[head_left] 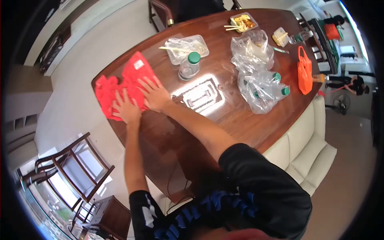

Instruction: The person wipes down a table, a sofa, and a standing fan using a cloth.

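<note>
A crumpled red sheet that looks like cloth or a thin bag, with a white label near its top, lies at the left end of the brown wooden table. My left hand presses flat on its lower part, fingers spread. Just to the right, my right hand also lies with spread fingers on its right edge. Neither hand grips it. Nearest to my right hand stands a clear bottle with a green cap. Behind that bottle is a clear plastic food container with chopsticks across it.
Clear plastic bags and wrapped green-capped bottles lie on the table's right half. Farther off are a food tray, a small container and an orange bag. A cream sofa and wooden chair flank the table.
</note>
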A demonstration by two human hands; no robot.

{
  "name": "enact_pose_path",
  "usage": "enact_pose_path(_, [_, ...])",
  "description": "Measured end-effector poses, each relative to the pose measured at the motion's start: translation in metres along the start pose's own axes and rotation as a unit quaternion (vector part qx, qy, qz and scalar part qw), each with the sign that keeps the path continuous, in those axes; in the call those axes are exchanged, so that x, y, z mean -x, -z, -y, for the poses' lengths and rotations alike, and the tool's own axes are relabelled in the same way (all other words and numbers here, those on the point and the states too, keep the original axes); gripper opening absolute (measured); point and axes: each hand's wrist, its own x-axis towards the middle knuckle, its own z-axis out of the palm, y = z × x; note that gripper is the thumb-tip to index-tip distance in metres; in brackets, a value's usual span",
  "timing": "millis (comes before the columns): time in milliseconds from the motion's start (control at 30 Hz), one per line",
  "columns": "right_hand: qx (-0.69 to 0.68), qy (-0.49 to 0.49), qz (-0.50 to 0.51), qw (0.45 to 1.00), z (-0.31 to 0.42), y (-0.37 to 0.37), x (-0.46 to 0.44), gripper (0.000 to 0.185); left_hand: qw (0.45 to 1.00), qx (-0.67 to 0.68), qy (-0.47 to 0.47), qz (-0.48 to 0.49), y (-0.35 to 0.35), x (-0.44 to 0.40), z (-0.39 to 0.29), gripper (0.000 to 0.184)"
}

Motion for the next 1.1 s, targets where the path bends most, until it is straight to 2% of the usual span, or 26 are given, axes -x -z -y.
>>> enact_pose_path(133, [0.008, -0.016, 0.03, 0.999, 0.0, 0.006, -0.021, 0.058, 0.998, 0.014, -0.022, -0.054, -0.014, -0.048, 0.013, 0.057])
enact_pose_path(300, [0.016, -0.017, -0.005, 1.0, 0.006, -0.001, -0.001, 0.057, 0.997, 0.019, -0.015, -0.072, -0.008, -0.041, 0.009, 0.057])
enact_pose_path(367, [-0.008, -0.018, -0.025, 0.999, 0.018, -0.003, 0.042, 0.057, 0.995, 0.025, -0.06, -0.072, -0.005, -0.018, 0.009, 0.06])
enact_pose_path(433, [-0.009, -0.005, -0.004, 1.0, 0.027, 0.007, 0.098, 0.054, 0.994, 0.012, -0.094, -0.05, -0.001, 0.04, 0.012, 0.064])
enact_pose_path(500, [0.008, 0.008, 0.076, 0.997, 0.037, 0.03, 0.16, 0.054, 0.991, -0.009, -0.136, -0.005, 0.019, 0.121, 0.005, 0.066])
enact_pose_path(600, [-0.067, 0.032, 0.044, 0.996, 0.038, 0.036, 0.279, 0.052, 0.973, -0.001, -0.226, 0.05, 0.048, 0.262, -0.001, 0.064])
enact_pose_path(633, [-0.102, 0.04, 0.024, 0.994, 0.031, 0.041, 0.32, 0.052, 0.96, 0.007, -0.274, 0.05, 0.053, 0.309, 0.0, 0.063])
enact_pose_path(733, [-0.122, 0.051, 0.094, 0.987, 0.006, 0.065, 0.448, 0.05, 0.914, 0.106, -0.319, 0.228, 0.088, 0.422, -0.006, 0.066])
enact_pose_path(800, [-0.104, 0.056, 0.118, 0.986, -0.038, 0.078, 0.507, 0.051, 0.892, 0.136, -0.343, 0.261, 0.083, 0.459, -0.001, 0.064])
enact_pose_path(833, [-0.082, 0.061, 0.128, 0.987, -0.051, 0.075, 0.523, 0.051, 0.904, 0.142, -0.334, 0.227, 0.085, 0.463, 0.003, 0.064])
enact_pose_path(933, [-0.047, 0.025, 0.11, 0.993, -0.059, 0.072, 0.509, 0.056, 0.932, 0.131, -0.311, 0.132, 0.084, 0.434, -0.002, 0.062])
enact_pose_path(1033, [0.006, -0.147, 0.093, 0.985, -0.026, 0.069, 0.43, 0.061, 0.952, 0.059, -0.292, 0.066, 0.078, 0.381, -0.01, 0.06])
enact_pose_path(1100, [0.036, -0.246, 0.002, 0.969, -0.007, 0.037, 0.374, 0.066, 0.959, 0.027, -0.28, 0.025, 0.061, 0.344, -0.017, 0.06])
